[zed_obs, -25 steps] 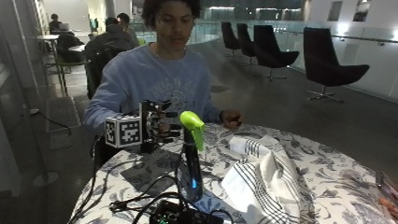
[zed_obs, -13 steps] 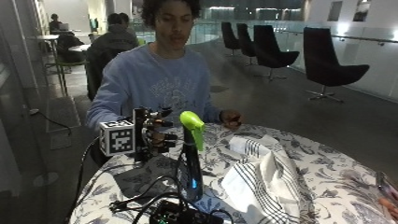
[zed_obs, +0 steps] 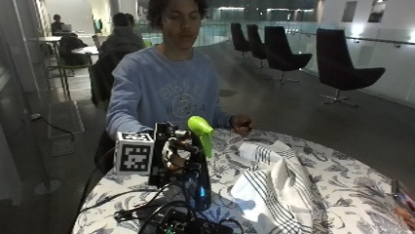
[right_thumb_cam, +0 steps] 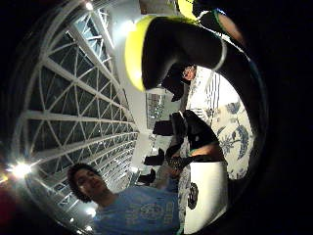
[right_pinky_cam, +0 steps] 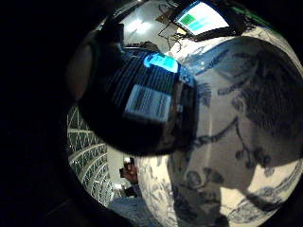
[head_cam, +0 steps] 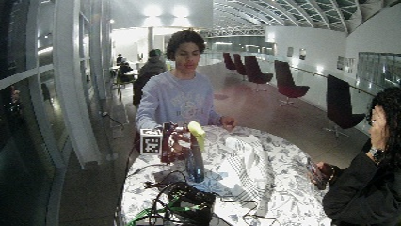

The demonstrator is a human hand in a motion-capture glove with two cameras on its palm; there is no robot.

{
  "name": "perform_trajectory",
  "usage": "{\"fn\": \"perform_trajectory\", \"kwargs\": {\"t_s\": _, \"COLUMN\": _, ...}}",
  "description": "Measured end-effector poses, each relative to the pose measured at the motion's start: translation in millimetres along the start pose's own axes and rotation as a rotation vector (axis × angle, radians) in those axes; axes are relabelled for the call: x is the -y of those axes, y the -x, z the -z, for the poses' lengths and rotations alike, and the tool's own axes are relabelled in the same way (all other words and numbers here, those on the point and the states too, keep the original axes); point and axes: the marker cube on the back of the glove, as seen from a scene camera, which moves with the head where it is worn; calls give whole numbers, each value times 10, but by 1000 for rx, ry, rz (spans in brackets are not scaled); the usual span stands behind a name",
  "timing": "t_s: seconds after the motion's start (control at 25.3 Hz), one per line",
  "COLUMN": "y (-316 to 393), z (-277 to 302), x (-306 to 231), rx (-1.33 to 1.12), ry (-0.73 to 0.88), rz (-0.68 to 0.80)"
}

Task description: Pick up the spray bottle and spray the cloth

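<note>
My right hand [zed_obs: 174,155] sits against the neck of the spray bottle [zed_obs: 199,168], just below its green trigger head; whether my fingers have closed around it I cannot tell. The bottle stands upright on the patterned worktop [zed_obs: 337,187], its base touching the surface, so I judge the lift has not begun. Both palm views are filled by the bottle's dark body and green head, which puts it right against my palm. The striped cloth [zed_obs: 275,187] lies bunched just beside the bottle, on the nozzle's side, handily placed for spraying. My bare left hand [zed_obs: 242,124] rests at the worktop's far edge.
</note>
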Motion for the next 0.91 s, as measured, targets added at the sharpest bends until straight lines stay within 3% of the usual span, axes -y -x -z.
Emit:
{"fn": "perform_trajectory", "kwargs": {"t_s": 0.36, "y": -198, "z": -177, "x": 378, "rx": -63, "ry": 22, "rz": -55}}
{"fn": "perform_trajectory", "kwargs": {"t_s": 0.63, "y": -202, "z": -171, "x": 443, "rx": -98, "ry": 2, "rz": -2}}
{"fn": "perform_trajectory", "kwargs": {"t_s": 0.91, "y": 117, "z": -229, "x": 340, "rx": -141, "ry": 241, "rz": -13}}
